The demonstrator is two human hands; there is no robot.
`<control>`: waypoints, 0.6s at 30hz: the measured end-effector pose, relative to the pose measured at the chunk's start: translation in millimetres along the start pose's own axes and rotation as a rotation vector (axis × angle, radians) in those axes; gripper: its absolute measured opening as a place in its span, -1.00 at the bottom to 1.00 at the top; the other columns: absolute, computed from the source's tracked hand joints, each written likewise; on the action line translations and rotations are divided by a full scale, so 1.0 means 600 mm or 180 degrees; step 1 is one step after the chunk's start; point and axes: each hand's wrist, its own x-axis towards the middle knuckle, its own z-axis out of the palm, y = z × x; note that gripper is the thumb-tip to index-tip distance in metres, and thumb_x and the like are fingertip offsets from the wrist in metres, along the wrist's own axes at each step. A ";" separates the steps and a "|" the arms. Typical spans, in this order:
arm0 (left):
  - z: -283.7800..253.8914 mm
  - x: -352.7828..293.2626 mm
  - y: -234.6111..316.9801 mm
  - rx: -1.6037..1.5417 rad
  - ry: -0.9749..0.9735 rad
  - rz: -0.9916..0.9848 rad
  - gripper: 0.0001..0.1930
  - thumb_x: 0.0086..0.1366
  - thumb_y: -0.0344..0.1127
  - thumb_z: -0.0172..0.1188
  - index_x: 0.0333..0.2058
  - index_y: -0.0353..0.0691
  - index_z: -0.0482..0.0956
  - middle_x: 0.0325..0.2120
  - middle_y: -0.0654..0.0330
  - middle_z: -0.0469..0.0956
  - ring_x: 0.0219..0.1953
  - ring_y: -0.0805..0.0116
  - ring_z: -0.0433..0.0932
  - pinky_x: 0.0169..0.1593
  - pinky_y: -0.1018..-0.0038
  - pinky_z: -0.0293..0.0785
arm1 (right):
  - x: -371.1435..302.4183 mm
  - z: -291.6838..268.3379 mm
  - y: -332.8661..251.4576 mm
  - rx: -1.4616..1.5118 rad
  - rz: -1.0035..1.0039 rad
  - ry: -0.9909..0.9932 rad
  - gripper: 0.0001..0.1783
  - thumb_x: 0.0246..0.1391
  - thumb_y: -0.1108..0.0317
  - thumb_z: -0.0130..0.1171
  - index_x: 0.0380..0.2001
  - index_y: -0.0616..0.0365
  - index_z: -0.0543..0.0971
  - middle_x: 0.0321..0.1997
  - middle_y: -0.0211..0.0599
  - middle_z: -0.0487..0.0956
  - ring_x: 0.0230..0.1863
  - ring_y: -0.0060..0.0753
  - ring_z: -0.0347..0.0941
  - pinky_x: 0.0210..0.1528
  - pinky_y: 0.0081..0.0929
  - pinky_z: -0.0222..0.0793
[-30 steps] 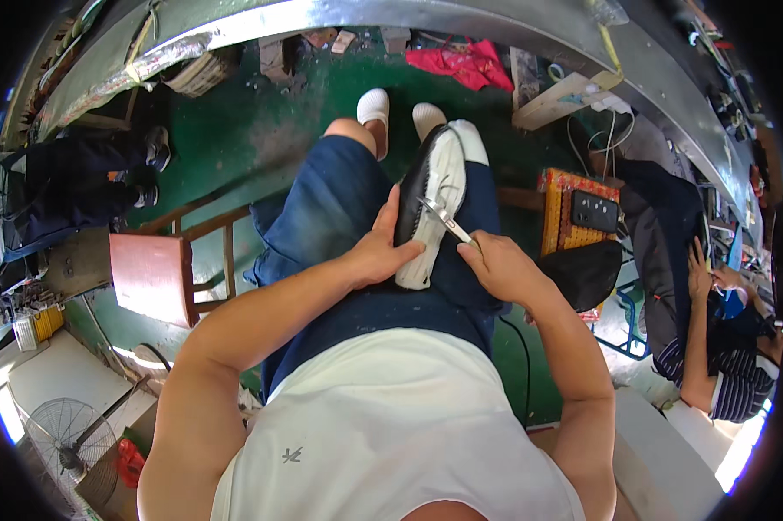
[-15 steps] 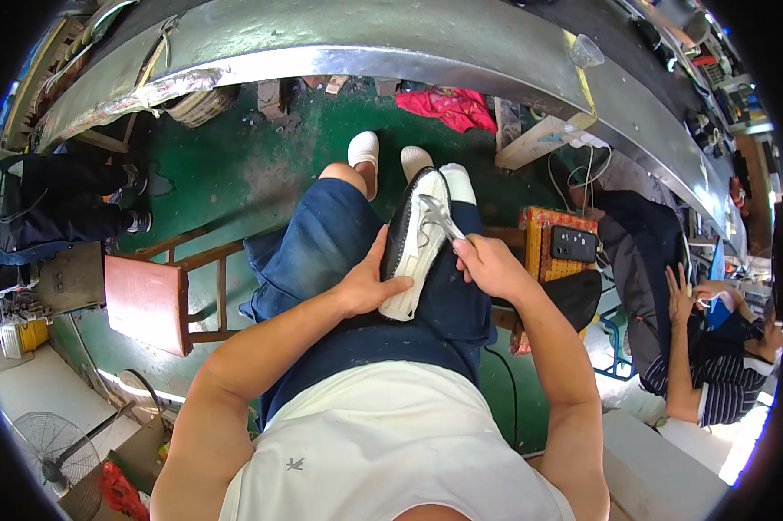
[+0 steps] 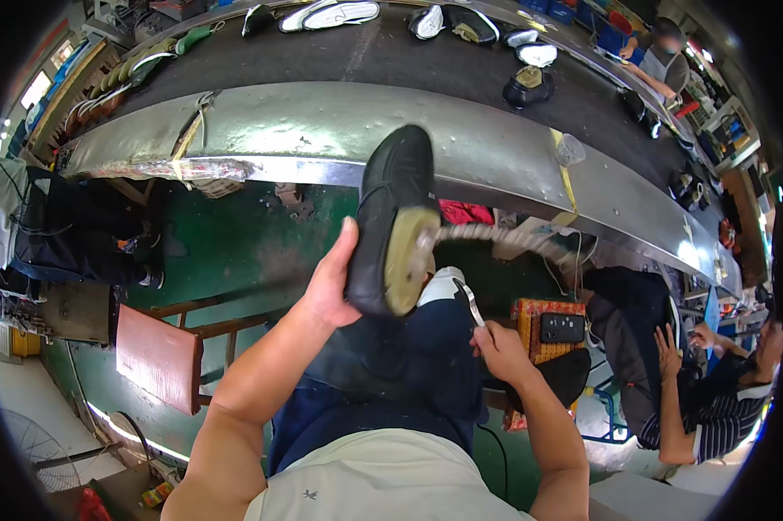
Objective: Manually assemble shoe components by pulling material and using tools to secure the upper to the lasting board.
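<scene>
A black shoe point(image 3: 376, 208) is held up in front of me by my left hand point(image 3: 331, 282), its toe pointing away. A yellowish shoe last point(image 3: 409, 260) fills its opening. The left thumb lies along the shoe's left side; the other fingers are mostly hidden beneath. From near the last, a blurred, twisted pale cord point(image 3: 504, 234) stretches to the right. Lower and to the right, over my thigh, my right hand point(image 3: 502, 349) is closed round a metal hand tool with a curved head point(image 3: 471, 306). The tool stands apart from the shoe.
Ahead runs a metal-edged workbench point(image 3: 296, 143) with several shoes on its dark top. A plastic cup point(image 3: 569, 149) sits on its edge. To the right, a phone point(image 3: 562, 328) lies on a woven seat point(image 3: 530, 326). A stool point(image 3: 157, 358) stands left. Co-workers sit on both sides.
My left hand has raised the shoe off my lap and turned it from sole-up to upper-up. My right hand has moved lower with the tool, away from the shoe. The view has tilted up.
</scene>
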 end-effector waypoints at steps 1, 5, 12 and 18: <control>0.015 0.019 0.005 0.0213 0.0448 0.0189 -0.18 0.44 0.40 -0.19 0.40 -0.13 0.22 0.27 -0.04 0.40 0.21 -0.30 0.46 0.18 -0.21 0.45 | 0.006 -0.010 -0.007 -0.0473 -0.0211 0.0270 -0.53 0.37 0.02 0.01 -0.13 0.28 0.59 -0.29 0.01 0.66 -0.28 -0.01 0.64 -0.17 -0.19 0.51; 0.018 0.063 0.018 -0.0276 0.0396 0.0152 -0.20 0.45 0.38 -0.21 0.40 -0.13 0.22 0.28 -0.12 0.37 0.18 -0.29 0.49 0.17 -0.11 0.51 | 0.039 -0.074 -0.088 -0.1482 -0.0953 0.1097 -0.53 0.22 0.01 0.18 -0.05 0.22 0.56 -0.15 0.05 0.63 -0.12 0.22 0.55 -0.05 -0.02 0.43; 0.018 0.132 0.059 -0.0533 0.0392 0.0128 -0.18 0.44 0.41 -0.25 0.41 -0.09 0.23 0.30 -0.18 0.35 0.17 -0.31 0.49 0.03 0.00 0.54 | 0.219 -0.233 -0.131 -0.2463 -0.1848 0.2423 -0.46 0.08 0.07 0.36 -0.02 0.24 0.51 -0.05 -0.05 0.57 0.02 0.11 0.46 0.10 -0.07 0.32; 0.038 0.251 0.127 -0.0293 0.0464 -0.0024 -0.31 0.48 0.25 -0.08 0.39 -0.08 0.27 0.24 -0.05 0.44 0.20 -0.18 0.49 0.13 -0.20 0.52 | 0.355 -0.313 -0.112 -0.2026 -0.1816 0.2564 -0.47 0.08 0.08 0.37 -0.03 0.21 0.52 -0.06 -0.08 0.57 0.03 0.09 0.46 0.12 -0.07 0.32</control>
